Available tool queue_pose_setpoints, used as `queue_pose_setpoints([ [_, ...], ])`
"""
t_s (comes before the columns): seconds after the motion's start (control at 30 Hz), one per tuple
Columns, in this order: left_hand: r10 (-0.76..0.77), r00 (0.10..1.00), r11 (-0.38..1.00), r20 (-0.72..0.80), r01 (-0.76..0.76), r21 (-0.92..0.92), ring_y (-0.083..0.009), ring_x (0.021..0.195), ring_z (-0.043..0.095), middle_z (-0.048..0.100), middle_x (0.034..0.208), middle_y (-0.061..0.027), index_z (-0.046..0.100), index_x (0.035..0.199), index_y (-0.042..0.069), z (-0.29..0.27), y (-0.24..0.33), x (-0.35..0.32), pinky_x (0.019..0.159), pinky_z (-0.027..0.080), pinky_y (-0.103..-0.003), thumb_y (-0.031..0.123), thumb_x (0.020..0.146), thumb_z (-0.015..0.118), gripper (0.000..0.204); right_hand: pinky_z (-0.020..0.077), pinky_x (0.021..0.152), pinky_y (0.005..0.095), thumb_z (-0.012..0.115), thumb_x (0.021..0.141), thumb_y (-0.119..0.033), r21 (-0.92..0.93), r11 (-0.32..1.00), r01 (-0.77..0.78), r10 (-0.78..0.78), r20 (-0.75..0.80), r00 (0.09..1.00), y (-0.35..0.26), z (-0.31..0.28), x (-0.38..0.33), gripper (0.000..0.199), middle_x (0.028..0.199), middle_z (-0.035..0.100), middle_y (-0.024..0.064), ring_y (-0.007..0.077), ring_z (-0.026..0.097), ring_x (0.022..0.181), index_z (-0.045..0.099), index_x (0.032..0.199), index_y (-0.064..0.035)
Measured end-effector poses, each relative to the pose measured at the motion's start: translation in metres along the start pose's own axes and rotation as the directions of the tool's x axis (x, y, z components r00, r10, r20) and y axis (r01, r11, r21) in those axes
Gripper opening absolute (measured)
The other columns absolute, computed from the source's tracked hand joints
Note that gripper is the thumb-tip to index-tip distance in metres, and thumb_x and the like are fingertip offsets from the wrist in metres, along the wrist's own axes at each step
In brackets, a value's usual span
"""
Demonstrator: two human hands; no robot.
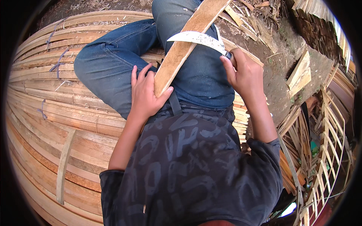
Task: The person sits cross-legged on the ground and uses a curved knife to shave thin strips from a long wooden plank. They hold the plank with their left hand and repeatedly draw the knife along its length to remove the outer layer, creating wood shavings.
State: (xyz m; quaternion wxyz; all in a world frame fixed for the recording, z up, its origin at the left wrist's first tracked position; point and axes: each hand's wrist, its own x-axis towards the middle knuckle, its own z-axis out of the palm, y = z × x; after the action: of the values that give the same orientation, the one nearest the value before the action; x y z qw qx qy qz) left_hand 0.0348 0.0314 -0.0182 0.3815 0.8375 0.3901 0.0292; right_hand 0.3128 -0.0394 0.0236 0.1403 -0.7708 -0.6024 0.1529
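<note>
My left hand (145,96) gripped the slat (188,41), its long axis running up and right over my lap. My right hand (243,73) closed on the knife (198,38), blade pointing left across it.

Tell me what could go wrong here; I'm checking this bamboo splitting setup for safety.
1. The curved knife blade lies across the bamboo slat above the left hand gripping that slat; a slip down it could cut the fingers.
2. The slat rests over the person's jeans-clad thigh, so a glancing blade might hit the leg.
3. The right hand grips close behind the blade.
</note>
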Motion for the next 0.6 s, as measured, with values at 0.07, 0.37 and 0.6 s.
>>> queue_pose_setpoints([
  [0.07, -0.015, 0.998, 1.0, -0.056, 0.016, 0.016, -0.0388, 0.122, 0.049, 0.06, 0.095, -0.0223, 0.054, 0.088, -0.003, 0.004, 0.003, 0.001, 0.114, 0.017, -0.057, 0.041, 0.078, 0.072, 0.048, 0.0452, 0.045, 0.0372, 0.067, 0.089, -0.036, -0.016, 0.998, 0.057, -0.056, 0.047, 0.997, -0.006, 0.001, -0.003, 0.033, 0.06, 0.058, 0.007, 0.0267, 0.06, 0.05, 0.052, 0.077, -0.0087],
  [0.37, -0.016, 0.995, 1.0, -0.1, 0.019, 0.023, -0.0374, 0.118, 0.052, 0.062, 0.094, -0.0238, 0.055, 0.085, -0.003, 0.006, 0.003, 0.0, 0.114, 0.019, -0.056, 0.04, 0.075, 0.075, 0.048, 0.0468, 0.043, 0.0364, 0.064, 0.09, -0.043, -0.329, 0.936, 0.123, -0.094, 0.101, 0.99, 0.005, 0.0, 0.001, 0.037, 0.063, 0.058, 0.0076, 0.025, 0.062, 0.051, 0.053, 0.078, -0.0096],
  [0.6, -0.037, 0.997, 0.999, -0.063, 0.037, -0.003, -0.0368, 0.118, 0.053, 0.063, 0.096, -0.0244, 0.056, 0.089, -0.004, 0.002, 0.004, -0.001, 0.114, 0.019, -0.056, 0.038, 0.075, 0.074, 0.048, 0.047, 0.044, 0.0337, 0.059, 0.094, -0.042, -0.463, 0.866, 0.188, -0.178, 0.066, 0.982, 0.043, -0.01, 0.025, 0.035, 0.065, 0.058, 0.0056, 0.0237, 0.064, 0.056, 0.054, 0.083, -0.0091],
])
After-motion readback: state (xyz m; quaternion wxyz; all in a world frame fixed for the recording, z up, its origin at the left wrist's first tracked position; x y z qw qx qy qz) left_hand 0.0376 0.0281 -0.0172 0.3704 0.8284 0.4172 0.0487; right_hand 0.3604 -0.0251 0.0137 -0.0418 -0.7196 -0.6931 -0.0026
